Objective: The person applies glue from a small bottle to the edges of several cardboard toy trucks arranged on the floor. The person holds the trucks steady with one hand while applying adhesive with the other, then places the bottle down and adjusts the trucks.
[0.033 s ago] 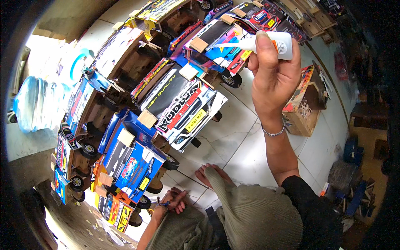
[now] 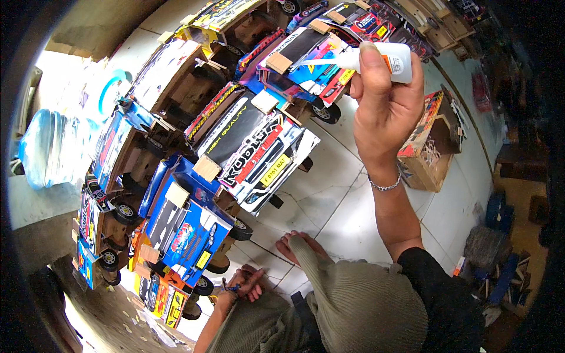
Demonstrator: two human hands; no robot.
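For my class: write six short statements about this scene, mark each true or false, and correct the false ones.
1. The right hand holds a white bottle. True.
2. The bottle points to the picture's right. False: its nozzle points left.
3. A chain bracelet circles the right wrist. True.
4. Both hands grip the bottle. False: the left hand is low in the picture, apart from it.
5. Pale pieces lie inside the wooden box. True.
6. The toy trucks have no wheels. False: wheels show beneath several trucks.
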